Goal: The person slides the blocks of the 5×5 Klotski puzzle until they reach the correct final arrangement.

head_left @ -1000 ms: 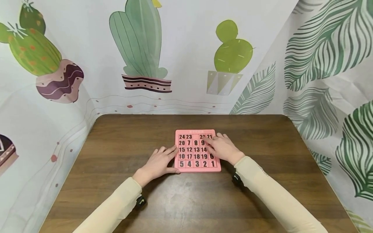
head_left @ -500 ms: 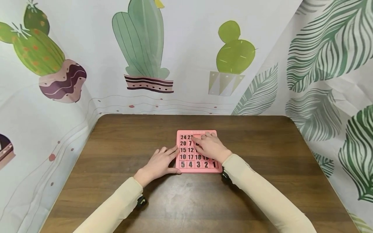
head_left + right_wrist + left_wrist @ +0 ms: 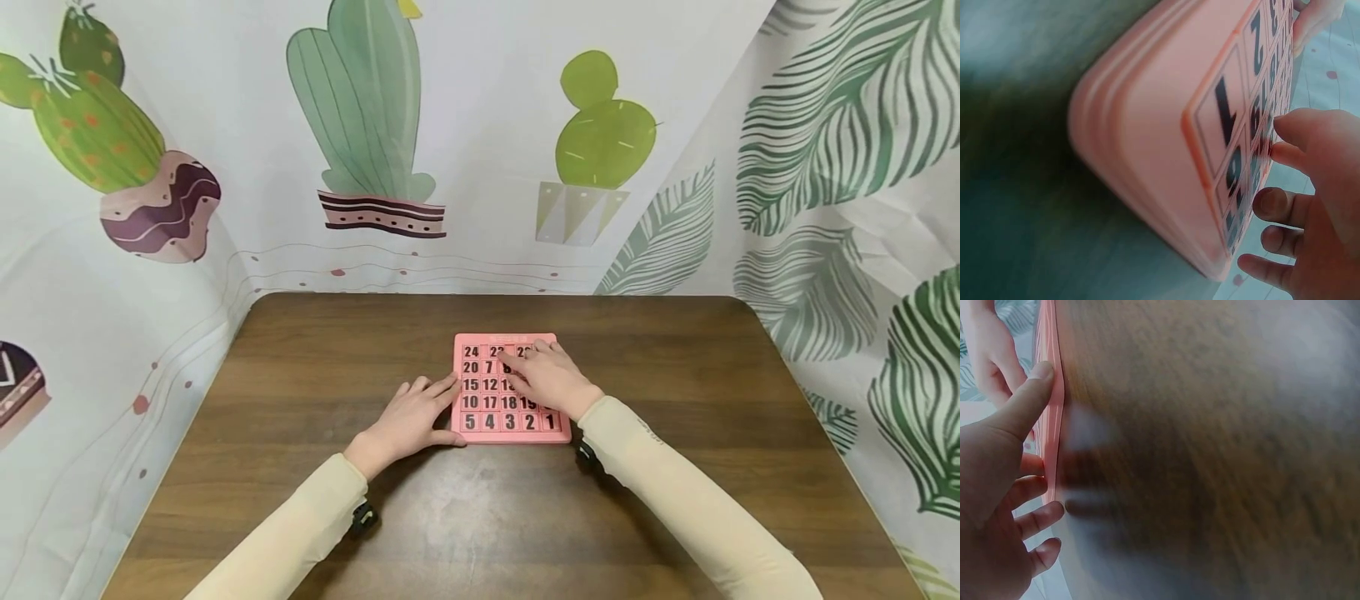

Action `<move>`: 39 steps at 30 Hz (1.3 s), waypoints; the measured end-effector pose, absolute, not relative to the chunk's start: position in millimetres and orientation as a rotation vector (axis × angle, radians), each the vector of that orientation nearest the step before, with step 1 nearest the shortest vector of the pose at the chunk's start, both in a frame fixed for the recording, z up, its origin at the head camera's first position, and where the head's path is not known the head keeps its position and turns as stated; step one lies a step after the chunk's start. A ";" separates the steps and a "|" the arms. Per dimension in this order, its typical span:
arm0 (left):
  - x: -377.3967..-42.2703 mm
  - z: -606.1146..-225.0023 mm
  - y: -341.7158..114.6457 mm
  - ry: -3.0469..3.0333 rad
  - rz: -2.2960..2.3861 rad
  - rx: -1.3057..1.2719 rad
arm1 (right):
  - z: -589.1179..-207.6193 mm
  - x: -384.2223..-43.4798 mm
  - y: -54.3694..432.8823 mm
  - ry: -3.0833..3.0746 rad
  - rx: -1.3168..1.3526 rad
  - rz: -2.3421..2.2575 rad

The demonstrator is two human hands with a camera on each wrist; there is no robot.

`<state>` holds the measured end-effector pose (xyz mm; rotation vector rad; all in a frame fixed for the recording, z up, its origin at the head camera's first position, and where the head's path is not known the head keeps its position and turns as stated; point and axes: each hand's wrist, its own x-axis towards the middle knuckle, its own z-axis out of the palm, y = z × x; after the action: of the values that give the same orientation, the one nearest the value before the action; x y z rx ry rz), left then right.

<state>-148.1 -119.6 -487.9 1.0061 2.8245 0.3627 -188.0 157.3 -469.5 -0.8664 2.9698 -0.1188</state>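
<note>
Pink number-tile board lies flat on the wooden bench. Right hand: fingers loosely extended, gripping nothing, index fingertip at a top-row tile. Left hand: fingers spread, thumb and index touching the board's near-left edges. Cactus-print backdrop behind the bench.

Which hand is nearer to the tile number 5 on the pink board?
Left. The left hand touches the pink board at its near left corner, close to tile number 5; the right hand is farther, over the board's upper right.
</note>
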 end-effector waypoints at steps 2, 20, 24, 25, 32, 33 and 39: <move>-147.8 -486.5 -119.7 2.822 0.373 1.008 | -469.4 -188.0 159.9 2.972 -0.867 -0.126; -149.3 -490.3 -121.5 2.838 0.352 1.023 | -471.1 -188.3 171.1 2.983 -0.865 -0.134; -148.8 -489.8 -121.6 2.832 0.360 1.023 | -470.1 -189.3 171.0 2.980 -0.864 -0.128; -148.8 -489.4 -121.5 2.829 0.361 1.023 | -470.0 -189.9 170.8 2.983 -0.870 -0.133; -149.3 -490.7 -122.2 2.831 0.350 1.008 | -470.3 -194.4 155.1 3.005 -0.931 -0.143; -149.3 -490.9 -122.3 2.831 0.346 1.005 | -470.6 -194.5 151.0 3.000 -0.930 -0.145; -148.0 -488.4 -120.5 2.828 0.349 1.000 | -470.2 -193.3 131.3 2.946 -0.896 -0.178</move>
<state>-148.0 -120.5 -488.4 1.0002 2.8278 0.3493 -193.3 131.3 -470.2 -0.8962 2.9457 -0.1783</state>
